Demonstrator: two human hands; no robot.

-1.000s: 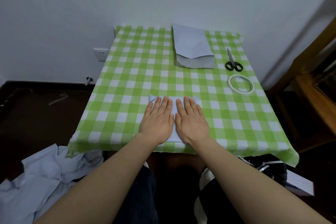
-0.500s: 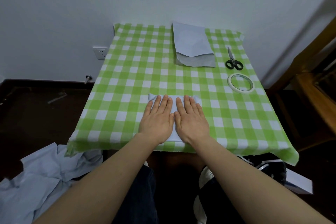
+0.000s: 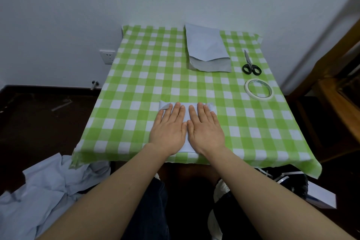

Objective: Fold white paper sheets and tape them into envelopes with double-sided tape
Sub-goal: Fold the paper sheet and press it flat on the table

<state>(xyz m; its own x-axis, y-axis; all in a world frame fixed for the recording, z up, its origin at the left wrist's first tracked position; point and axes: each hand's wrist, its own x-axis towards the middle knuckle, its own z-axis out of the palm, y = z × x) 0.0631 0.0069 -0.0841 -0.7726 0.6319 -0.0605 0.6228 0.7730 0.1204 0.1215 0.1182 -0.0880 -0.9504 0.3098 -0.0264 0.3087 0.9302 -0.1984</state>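
Both flat hands, left hand [image 3: 169, 132] and right hand [image 3: 206, 132], fingers straight and holding nothing, press the folded paper [image 3: 186, 109] at the bench's [image 3: 136, 84] six o'clock edge; uneven pushing could make the fold crooked.

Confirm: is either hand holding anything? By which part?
Nothing is gripped. The left hand and right hand lie flat, fingers straight, pressing down on the folded paper, one on each half.
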